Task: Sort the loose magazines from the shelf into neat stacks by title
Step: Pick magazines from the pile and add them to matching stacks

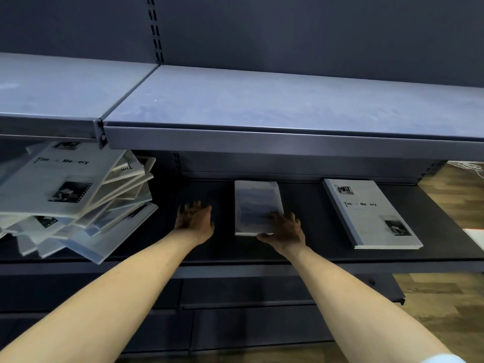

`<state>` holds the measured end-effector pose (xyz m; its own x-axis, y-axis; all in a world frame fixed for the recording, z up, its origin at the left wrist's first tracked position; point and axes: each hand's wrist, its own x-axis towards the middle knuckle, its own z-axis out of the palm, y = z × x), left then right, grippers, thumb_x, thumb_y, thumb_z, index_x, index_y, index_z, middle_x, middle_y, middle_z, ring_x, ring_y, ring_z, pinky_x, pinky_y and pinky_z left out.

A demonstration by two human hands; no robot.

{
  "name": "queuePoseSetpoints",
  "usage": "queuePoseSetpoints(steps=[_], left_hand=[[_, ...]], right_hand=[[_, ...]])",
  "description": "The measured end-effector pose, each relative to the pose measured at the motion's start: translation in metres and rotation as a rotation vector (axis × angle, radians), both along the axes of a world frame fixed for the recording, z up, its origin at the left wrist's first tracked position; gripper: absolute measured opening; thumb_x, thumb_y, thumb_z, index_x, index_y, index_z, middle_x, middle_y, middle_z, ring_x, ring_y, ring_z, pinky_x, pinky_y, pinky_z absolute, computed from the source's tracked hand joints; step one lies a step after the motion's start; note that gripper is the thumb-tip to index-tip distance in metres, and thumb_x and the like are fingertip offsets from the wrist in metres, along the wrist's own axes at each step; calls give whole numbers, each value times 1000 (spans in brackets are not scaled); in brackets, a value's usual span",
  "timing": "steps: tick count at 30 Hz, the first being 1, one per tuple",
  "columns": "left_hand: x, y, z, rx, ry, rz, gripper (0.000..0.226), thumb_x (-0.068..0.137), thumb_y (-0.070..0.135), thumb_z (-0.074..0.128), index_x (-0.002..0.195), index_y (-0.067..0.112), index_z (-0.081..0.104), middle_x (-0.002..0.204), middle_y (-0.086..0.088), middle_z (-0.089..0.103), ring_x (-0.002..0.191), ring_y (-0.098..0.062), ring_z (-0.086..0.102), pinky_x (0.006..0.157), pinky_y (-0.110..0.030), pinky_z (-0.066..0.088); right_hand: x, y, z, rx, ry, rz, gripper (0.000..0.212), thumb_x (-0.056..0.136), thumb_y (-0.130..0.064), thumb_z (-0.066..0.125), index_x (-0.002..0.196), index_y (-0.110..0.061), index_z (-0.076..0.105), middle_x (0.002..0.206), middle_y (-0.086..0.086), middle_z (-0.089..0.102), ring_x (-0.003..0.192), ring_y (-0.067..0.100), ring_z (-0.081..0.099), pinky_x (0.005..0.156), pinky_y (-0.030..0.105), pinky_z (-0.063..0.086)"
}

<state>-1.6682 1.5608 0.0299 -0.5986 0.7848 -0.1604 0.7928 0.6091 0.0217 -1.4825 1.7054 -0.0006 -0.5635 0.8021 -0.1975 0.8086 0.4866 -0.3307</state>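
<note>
Shop: slotted metal gondola shelving (262, 142), magazines (372, 213).

A bare grey upper shelf (262, 100) spans a dark slotted back panel (288, 30); wood-look flooring (445, 297) shows at right, with what may be a white cord (471, 167) beyond.
</note>
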Motion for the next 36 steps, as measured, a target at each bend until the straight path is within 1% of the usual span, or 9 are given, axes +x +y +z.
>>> queuePoseSetpoints(steps=[9, 13, 15, 17, 20, 23, 25, 31, 36], left_hand=[[-9, 0, 7, 23, 17, -17, 50, 98, 37, 42, 145, 19, 39, 147, -11, 37, 133, -33, 36, 111, -43, 31], [-15, -6, 16, 47, 50, -11, 51, 98, 37, 42, 146, 20, 38, 149, -11, 35, 135, -33, 34, 112, -43, 29], [-19, -10, 22, 51, 71, -10, 50, 98, 38, 42, 146, 21, 37, 150, -11, 33, 137, -33, 32, 113, -43, 27], [-22, -14, 29, 54, 105, -10, 49, 98, 38, 42, 144, 21, 39, 149, -10, 34, 136, -33, 32, 112, -43, 27], [-28, -21, 42, 72, 155, -12, 47, 98, 38, 42, 141, 19, 42, 149, -11, 33, 136, -33, 31, 113, -45, 26], [-36, -29, 55, 104, 213, -9, 47, 97, 37, 42, 140, 18, 42, 151, -11, 31, 139, -35, 27, 115, -48, 22], [-44, -37, 63, 123, 234, 6, 48, 98, 36, 40, 142, 19, 39, 153, -11, 28, 141, -35, 23, 117, -51, 17], [-74, -66, 86, 136, 245, 95, 53, 102, 36, 28, 153, 22, 24, 161, -9, 16, 148, -35, 10, 120, -54, 5], [-103, -103, 89, 72, 259, 155, 51, 103, 39, 23, 153, 28, 23, 160, -9, 16, 147, -38, 5, 119, -56, 0]], right_hand=[[-5, -5, 5, -34, -34, -52, 75, 80, -58, 68, 144, -35, 35, 143, 7, 29, 132, 31, 33, 103, 42, 43], [-11, -11, 12, -36, -79, -64, 98, 74, -62, 72, 152, -30, 22, 155, 12, 13, 144, 35, 18, 113, 47, 35], [-18, -18, 18, -17, -42, -39, 104, 72, -66, 70, 154, -28, 19, 160, 11, 7, 147, 35, 12, 115, 50, 31], [-27, -24, 24, -6, 25, -22, 102, 73, -70, 66, 154, -26, 22, 161, 8, 10, 147, 35, 15, 116, 49, 31], [-44, -36, 35, 25, 93, -9, 95, 77, -75, 57, 152, -25, 28, 159, 8, 23, 145, 33, 25, 114, 47, 34], [-62, -44, 46, 5, 94, 31, 89, 86, -72, 48, 157, -27, 19, 165, 5, 12, 150, 33, 15, 119, 49, 26], [-77, -50, 55, 30, 96, 71, 85, 90, -70, 45, 157, -27, 18, 165, 5, 11, 150, 33, 13, 118, 50, 24], [-124, -79, 78, 152, 190, 181, 75, 94, -61, 44, 156, -24, 24, 162, 6, 21, 147, 33, 20, 119, 45, 24], [-166, -118, 91, 118, 245, 243, 72, 95, -59, 45, 155, -24, 27, 161, 6, 23, 146, 32, 22, 118, 45, 26]])
